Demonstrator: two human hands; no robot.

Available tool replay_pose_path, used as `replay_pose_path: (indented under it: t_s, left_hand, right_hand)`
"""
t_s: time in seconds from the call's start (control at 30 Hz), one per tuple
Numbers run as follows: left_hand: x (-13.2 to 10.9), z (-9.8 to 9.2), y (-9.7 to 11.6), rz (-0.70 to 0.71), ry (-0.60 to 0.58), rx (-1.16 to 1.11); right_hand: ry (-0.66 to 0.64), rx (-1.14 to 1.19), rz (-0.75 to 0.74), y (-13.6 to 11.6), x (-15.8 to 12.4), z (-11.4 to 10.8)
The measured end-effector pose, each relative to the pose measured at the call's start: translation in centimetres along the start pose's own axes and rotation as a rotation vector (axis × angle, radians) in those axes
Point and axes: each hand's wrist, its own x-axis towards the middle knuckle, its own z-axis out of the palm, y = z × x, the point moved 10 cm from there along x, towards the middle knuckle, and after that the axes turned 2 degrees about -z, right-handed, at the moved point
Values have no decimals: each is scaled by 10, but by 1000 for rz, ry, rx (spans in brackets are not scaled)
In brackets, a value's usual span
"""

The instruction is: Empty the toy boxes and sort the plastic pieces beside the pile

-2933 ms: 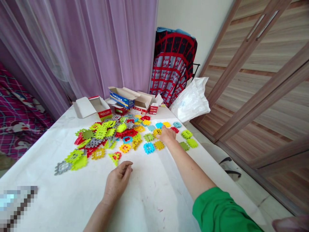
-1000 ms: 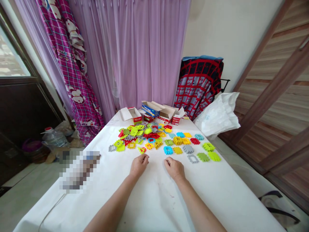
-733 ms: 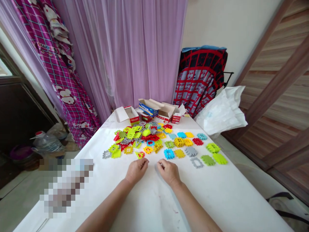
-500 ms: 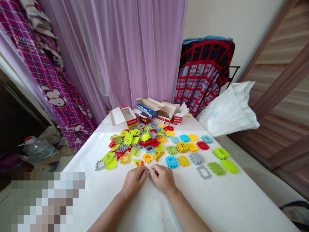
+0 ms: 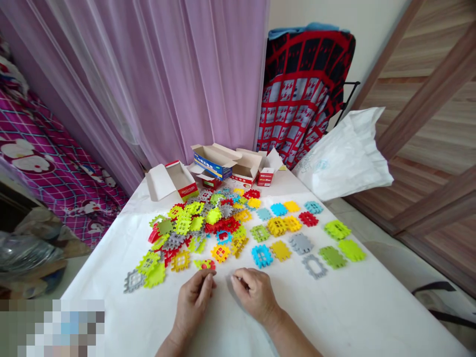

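My left hand (image 5: 194,301) rests on the white table (image 5: 226,327), its fingers curled in and the thumb laid against them. Just beyond its fingertips lies a green and red plastic piece (image 5: 204,265). My right hand (image 5: 257,296) sits a short gap to the right, also loosely closed, with nothing showing in it. Ahead of both is a heap of notched plastic building tiles (image 5: 183,224). To the right, more tiles lie spread singly or in small stacks, among them a blue window tile (image 5: 262,256), a grey frame tile (image 5: 314,267) and a dark green tile (image 5: 332,257).
Opened cardboard boxes stand along the far edge: a red and white box (image 5: 187,189), a blue box (image 5: 213,166) and a small red box (image 5: 265,177). A white bag (image 5: 345,158) is beyond the right edge. A purple curtain (image 5: 208,74) hangs behind.
My hands have moved apart; their fingertips were almost touching before. The view has shifted a little, and the tiles and boxes keep their places on the table.
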Motion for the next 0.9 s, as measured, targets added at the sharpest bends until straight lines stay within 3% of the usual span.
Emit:
replay_pose_path:
  t_s: [0.3, 0.6, 0.77, 0.9]
  left_hand:
    - [3, 3, 0, -6, -4, -76]
    - [-5, -12, 5, 60, 96, -103]
    - [-9, -22, 18, 190, 216, 161]
    - [-3, -4, 46, 415, 198, 547]
  right_hand:
    - [-128, -19, 43, 4, 0, 13]
    - [-201, -3, -85, -21, -8, 27]
    - [-189, -23, -42, -15, -9, 24]
    - [-191, -15, -15, -13, -13, 23]
